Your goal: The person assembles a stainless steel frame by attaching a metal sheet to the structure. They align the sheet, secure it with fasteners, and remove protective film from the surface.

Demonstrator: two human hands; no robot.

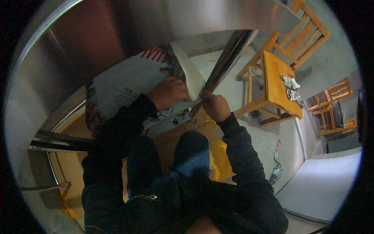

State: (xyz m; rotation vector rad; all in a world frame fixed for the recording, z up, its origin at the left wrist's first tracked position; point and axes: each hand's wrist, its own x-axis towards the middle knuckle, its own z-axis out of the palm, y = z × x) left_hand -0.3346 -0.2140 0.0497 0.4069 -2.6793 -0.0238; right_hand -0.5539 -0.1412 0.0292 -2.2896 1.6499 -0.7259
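A large white printed carton (120,89) with red stripes lies beneath a metal table. Its pale raised flap (189,68) stands at the right side. My left hand (169,93) rests over the carton's top, fingers curled at the lower edge of the flap. Close by, my right hand (216,106) is closed in a fist at the flap's lower corner, right beside the shiny table leg (228,58). What lies inside the right fist is hidden.
The steel tabletop (156,19) hangs over the carton. Brown cardboard (167,138) and yellow plastic (220,160) lie around my knees. At right stands a wooden chair (278,74) with gloves (291,87) on its seat. A crumpled wrapper (276,171) lies on the floor.
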